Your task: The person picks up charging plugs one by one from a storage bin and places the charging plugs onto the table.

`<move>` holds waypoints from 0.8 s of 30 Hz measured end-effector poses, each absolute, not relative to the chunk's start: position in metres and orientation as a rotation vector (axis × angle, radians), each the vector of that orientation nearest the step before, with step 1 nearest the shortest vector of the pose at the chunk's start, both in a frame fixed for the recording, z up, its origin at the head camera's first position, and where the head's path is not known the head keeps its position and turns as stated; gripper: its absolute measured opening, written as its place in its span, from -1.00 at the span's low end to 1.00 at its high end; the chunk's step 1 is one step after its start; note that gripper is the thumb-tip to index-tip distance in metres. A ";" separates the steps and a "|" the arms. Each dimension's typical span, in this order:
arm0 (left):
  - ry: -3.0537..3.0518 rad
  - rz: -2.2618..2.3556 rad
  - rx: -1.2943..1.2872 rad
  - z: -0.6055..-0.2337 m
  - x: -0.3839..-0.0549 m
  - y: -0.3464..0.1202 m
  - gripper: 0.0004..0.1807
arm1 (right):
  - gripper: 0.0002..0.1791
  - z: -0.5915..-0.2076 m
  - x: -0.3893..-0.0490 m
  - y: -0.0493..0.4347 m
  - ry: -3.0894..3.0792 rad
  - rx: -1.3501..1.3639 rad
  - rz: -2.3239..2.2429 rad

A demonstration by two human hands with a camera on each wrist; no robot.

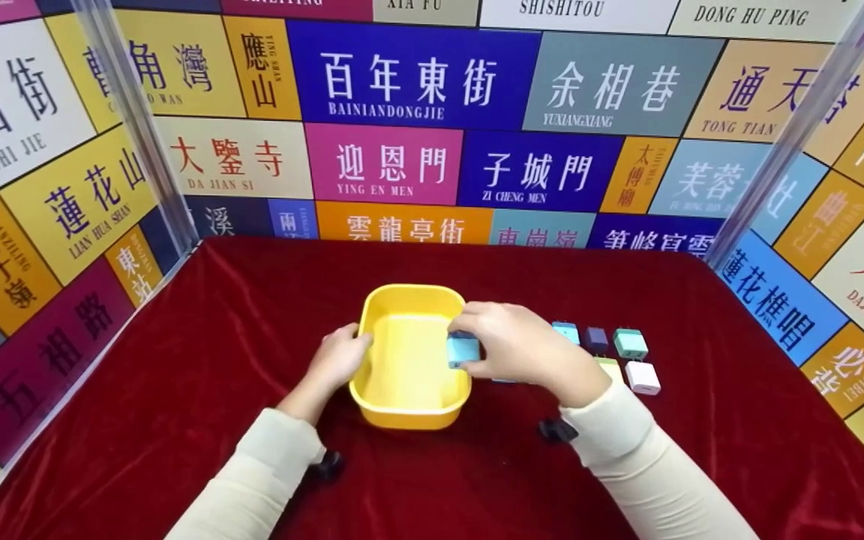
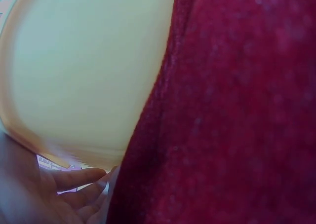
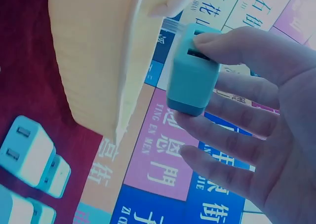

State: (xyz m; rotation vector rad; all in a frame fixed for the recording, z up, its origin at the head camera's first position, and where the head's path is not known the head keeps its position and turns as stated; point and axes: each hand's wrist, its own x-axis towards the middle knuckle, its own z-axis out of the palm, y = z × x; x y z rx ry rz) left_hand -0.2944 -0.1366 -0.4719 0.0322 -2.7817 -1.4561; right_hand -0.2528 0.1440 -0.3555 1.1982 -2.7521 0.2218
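My right hand [image 1: 514,341] pinches a light blue USB charger [image 1: 463,351] at the right rim of a yellow plastic tub [image 1: 409,420]. In the right wrist view the thumb presses the end of the charger [image 3: 190,81] that has two USB slots, with fingertips on its other side. On the tub's left side, my left hand [image 1: 338,356] holds the rim. The left wrist view has the tub's outer wall [image 2: 89,76] close up, with the left hand [image 2: 54,194] at its lower edge. The tub's visible floor is bare.
Right of the tub lie several chargers: a blue one [image 1: 565,332], a dark purple one [image 1: 595,340], a green one [image 1: 631,343], a white one [image 1: 642,377] and a yellow-green one [image 1: 609,367], partly behind the right forearm. Dark red cloth [image 1: 252,300] covers the table. Signboard-patterned walls [image 1: 409,75] enclose it.
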 end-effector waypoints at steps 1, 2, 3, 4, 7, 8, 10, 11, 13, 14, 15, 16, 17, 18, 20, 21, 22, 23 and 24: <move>-2.784 -1.450 0.035 -0.472 -0.294 -0.137 -0.46 | -0.57 -0.355 -0.252 0.147 -2.750 1.196 0.225; -2.787 -1.448 0.042 -0.472 -0.294 -0.137 -0.45 | -0.57 -0.356 -0.251 0.149 -2.743 1.195 0.226; -2.787 -1.445 0.044 -0.473 -0.294 -0.137 -0.45 | -0.56 -0.356 -0.249 0.152 -2.737 1.194 0.229; -2.787 -1.448 0.047 -0.473 -0.295 -0.137 -0.44 | -0.56 -0.356 -0.248 0.155 -2.735 1.189 0.233; -2.790 -1.454 0.046 -0.473 -0.295 -0.137 -0.43 | -0.56 -0.357 -0.244 0.164 -2.732 1.168 0.246; -2.791 -1.451 0.042 -0.473 -0.295 -0.137 -0.43 | -0.57 -0.357 -0.243 0.167 -2.736 1.158 0.257; -2.790 -1.457 0.038 -0.473 -0.295 -0.136 -0.44 | -0.58 -0.358 -0.240 0.174 -2.749 1.139 0.271; -2.789 -1.459 0.038 -0.473 -0.295 -0.136 -0.44 | -0.58 -0.358 -0.240 0.177 -2.755 1.131 0.271; -2.791 -1.455 0.033 -0.473 -0.295 -0.136 -0.44 | -0.59 -0.361 -0.239 0.184 -2.762 1.125 0.261; -2.789 -1.457 0.032 -0.472 -0.295 -0.136 -0.44 | -0.60 -0.362 -0.239 0.187 -2.761 1.127 0.249; -2.788 -1.464 0.033 -0.472 -0.295 -0.136 -0.45 | -0.60 -0.364 -0.238 0.190 -2.765 1.129 0.235; -2.789 -1.463 0.032 -0.472 -0.295 -0.136 -0.45 | -0.60 -0.366 -0.238 0.193 -2.766 1.133 0.220; -2.789 -1.462 0.031 -0.472 -0.295 -0.136 -0.45 | -0.60 -0.368 -0.238 0.195 -2.767 1.139 0.208; -2.789 -1.460 0.030 -0.472 -0.295 -0.136 -0.45 | -0.60 -0.370 -0.237 0.197 -2.773 1.144 0.201; -2.787 -1.464 0.031 -0.472 -0.295 -0.137 -0.46 | -0.58 -0.374 -0.236 0.201 -2.791 1.148 0.200; -2.787 -1.465 0.033 -0.472 -0.296 -0.137 -0.46 | -0.57 -0.376 -0.236 0.202 -2.800 1.150 0.202; -2.788 -1.462 0.032 -0.472 -0.296 -0.137 -0.46 | -0.57 -0.378 -0.235 0.203 -2.808 1.151 0.201; -2.786 -1.460 0.031 -0.472 -0.295 -0.137 -0.46 | -0.56 -0.381 -0.235 0.204 -2.811 1.155 0.200; -2.789 -1.456 0.030 -0.473 -0.295 -0.137 -0.46 | -0.56 -0.383 -0.235 0.205 -2.817 1.157 0.194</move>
